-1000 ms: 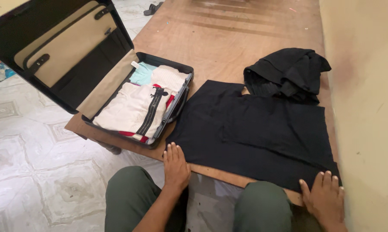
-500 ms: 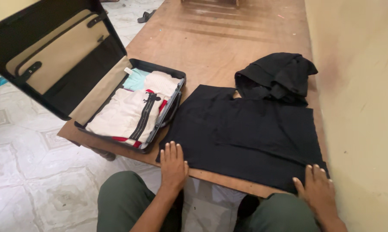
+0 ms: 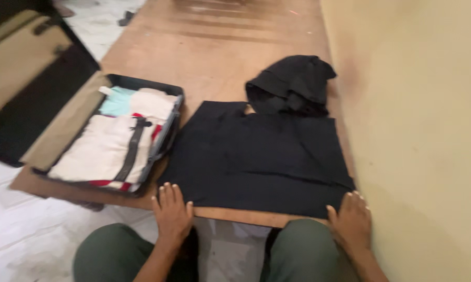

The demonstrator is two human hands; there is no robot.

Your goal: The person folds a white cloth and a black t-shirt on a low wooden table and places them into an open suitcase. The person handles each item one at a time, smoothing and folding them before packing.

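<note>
Both hands lay flat and open-palmed, gripping nothing. The left hand (image 3: 173, 211) and right hand (image 3: 352, 224) pressed the black garment's (image 3: 256, 156) near corners beside 1 open suitcase (image 3: 110, 138).

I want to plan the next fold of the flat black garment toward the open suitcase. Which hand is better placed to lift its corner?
Probably the right hand: it rests on the flat black garment's near corner by the wall, farthest from the open suitcase.

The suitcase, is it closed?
No, the suitcase lies open on the wooden board, its lid tipped back and folded clothes showing inside.
</note>
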